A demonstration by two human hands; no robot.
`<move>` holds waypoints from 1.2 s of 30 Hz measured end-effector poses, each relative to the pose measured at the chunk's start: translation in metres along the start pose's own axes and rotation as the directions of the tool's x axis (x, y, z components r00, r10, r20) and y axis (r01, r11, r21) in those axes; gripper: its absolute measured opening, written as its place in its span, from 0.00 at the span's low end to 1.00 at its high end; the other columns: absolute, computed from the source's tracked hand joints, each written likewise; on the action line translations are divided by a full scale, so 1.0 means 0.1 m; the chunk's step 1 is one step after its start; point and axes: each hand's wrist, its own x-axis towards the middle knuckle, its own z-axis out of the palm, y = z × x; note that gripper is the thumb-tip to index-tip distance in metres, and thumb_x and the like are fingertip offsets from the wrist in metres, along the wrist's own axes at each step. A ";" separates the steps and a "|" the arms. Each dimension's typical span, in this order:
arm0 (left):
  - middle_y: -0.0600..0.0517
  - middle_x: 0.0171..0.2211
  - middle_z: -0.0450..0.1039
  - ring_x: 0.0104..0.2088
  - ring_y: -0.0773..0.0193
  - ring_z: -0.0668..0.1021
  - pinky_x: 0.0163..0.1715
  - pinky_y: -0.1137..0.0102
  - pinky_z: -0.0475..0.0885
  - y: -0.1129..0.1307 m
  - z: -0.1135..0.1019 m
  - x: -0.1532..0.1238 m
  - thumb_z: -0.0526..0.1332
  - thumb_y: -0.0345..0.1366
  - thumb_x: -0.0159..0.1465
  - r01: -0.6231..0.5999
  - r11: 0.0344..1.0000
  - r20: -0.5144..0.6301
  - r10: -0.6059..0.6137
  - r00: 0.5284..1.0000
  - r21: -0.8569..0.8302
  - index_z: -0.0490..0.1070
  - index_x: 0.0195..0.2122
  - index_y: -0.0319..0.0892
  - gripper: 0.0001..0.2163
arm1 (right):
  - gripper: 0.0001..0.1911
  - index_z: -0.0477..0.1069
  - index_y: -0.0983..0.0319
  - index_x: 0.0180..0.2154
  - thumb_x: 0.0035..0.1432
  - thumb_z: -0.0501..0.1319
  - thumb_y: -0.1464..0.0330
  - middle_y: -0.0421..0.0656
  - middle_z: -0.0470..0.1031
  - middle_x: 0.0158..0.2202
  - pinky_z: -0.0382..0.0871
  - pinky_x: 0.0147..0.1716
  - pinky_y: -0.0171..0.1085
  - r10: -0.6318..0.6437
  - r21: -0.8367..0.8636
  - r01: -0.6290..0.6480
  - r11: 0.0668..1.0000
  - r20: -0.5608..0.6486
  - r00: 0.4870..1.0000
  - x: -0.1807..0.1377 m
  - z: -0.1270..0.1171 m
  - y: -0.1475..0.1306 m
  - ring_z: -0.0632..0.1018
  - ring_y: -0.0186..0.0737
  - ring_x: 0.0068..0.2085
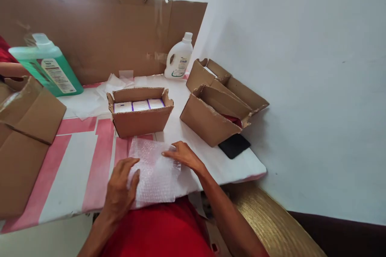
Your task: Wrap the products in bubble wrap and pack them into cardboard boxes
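Observation:
A sheet of clear bubble wrap (pixel 155 182) lies at the table's front edge, close to my body. My right hand (pixel 184 154) grips its upper right side between thumb and fingers. Beside its left edge, my left hand (pixel 119 186) is open, with the thumb apart from the curved fingers; whether it touches the wrap is hard to tell. Just beyond the wrap stands a small open cardboard box (pixel 141 122), holding white packs with purple edges (pixel 140 106) in a row.
More open cardboard boxes stand right (pixel 208 122) and left (pixel 21 148). A black flat object (pixel 234 145) lies by the wall. A green bottle (pixel 57 72), thin clear sheets (pixel 87 102) and a white jug (pixel 180 58) stand before a cardboard partition (pixel 105 32). A person's arm shows far left.

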 end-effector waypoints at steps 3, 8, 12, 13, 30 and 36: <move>0.47 0.51 0.76 0.52 0.57 0.78 0.52 0.60 0.75 0.00 0.26 0.02 0.57 0.34 0.69 -0.127 0.990 0.105 0.119 0.987 0.068 0.69 0.57 0.48 0.16 | 0.16 0.73 0.63 0.38 0.57 0.67 0.57 0.48 0.77 0.37 0.70 0.38 0.41 -0.100 -0.177 0.028 0.984 -0.412 0.906 -0.18 -0.04 0.01 0.77 0.47 0.38; 0.42 0.59 0.71 0.59 0.53 0.73 0.58 0.55 0.71 -0.24 0.50 0.05 0.52 0.33 0.70 -0.228 0.942 0.150 0.196 0.969 0.246 0.62 0.64 0.45 0.21 | 0.23 0.69 0.65 0.55 0.68 0.58 0.55 0.55 0.75 0.51 0.71 0.55 0.49 -0.457 -0.262 0.376 0.889 -0.569 0.684 -0.46 0.41 -0.27 0.75 0.50 0.53; 0.38 0.66 0.64 0.67 0.46 0.65 0.64 0.47 0.61 -0.48 0.67 -0.05 0.53 0.35 0.67 -0.372 0.869 0.214 0.315 0.925 0.327 0.53 0.70 0.40 0.29 | 0.38 0.59 0.67 0.65 0.65 0.60 0.49 0.55 0.65 0.66 0.57 0.68 0.49 -0.664 -0.281 0.607 0.743 -0.194 0.722 -0.34 1.00 -0.49 0.63 0.50 0.68; 0.37 0.67 0.62 0.68 0.45 0.64 0.66 0.46 0.58 -0.52 0.70 -0.08 0.54 0.36 0.66 -0.399 0.859 0.230 0.338 0.913 0.322 0.51 0.71 0.39 0.31 | 0.40 0.57 0.68 0.67 0.65 0.59 0.49 0.54 0.62 0.68 0.53 0.70 0.50 -0.670 -0.298 0.615 0.730 -0.138 0.729 -0.27 1.09 -0.48 0.59 0.50 0.70; 0.33 0.67 0.61 0.66 0.41 0.67 0.61 0.46 0.63 -0.40 0.35 -0.05 0.54 0.52 0.68 -0.268 0.858 0.310 0.136 0.941 0.438 0.49 0.71 0.39 0.35 | 0.41 0.48 0.63 0.72 0.68 0.56 0.50 0.56 0.47 0.73 0.49 0.69 0.58 -0.441 -0.448 0.309 0.839 -0.228 0.868 -0.15 0.33 0.55 0.47 0.53 0.74; 0.40 0.70 0.58 0.67 0.45 0.65 0.64 0.55 0.60 -0.47 -0.18 -0.15 0.63 0.54 0.62 -0.584 0.770 0.563 0.371 0.738 0.258 0.50 0.72 0.43 0.42 | 0.49 0.50 0.64 0.71 0.60 0.61 0.44 0.54 0.48 0.74 0.45 0.70 0.57 -0.715 -0.450 0.670 0.590 0.095 0.693 -0.83 0.16 0.81 0.45 0.55 0.74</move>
